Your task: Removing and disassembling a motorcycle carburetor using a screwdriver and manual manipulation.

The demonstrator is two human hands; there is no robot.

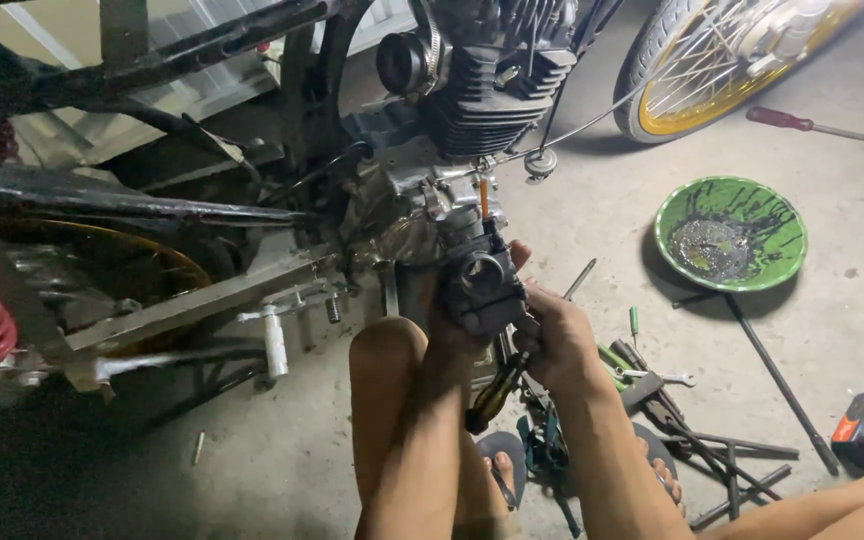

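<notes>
Carburetor (487, 285) held up in front of the motorcycle engine (472, 100), above the person's knee. Left hand (452, 325) wraps its underside; right hand (552, 340) clasps the side, also pinching a screwdriver (497, 392). Looks dense, rigid cast metal, probably oily. Best held by the body, not the fittings.

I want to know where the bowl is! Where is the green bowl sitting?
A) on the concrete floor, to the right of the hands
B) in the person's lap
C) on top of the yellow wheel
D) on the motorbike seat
A: the green bowl, smeared with dark oily stuff, sits on the bare concrete floor to the right of the hands, which hold a black carburetor up by the engine.
</notes>
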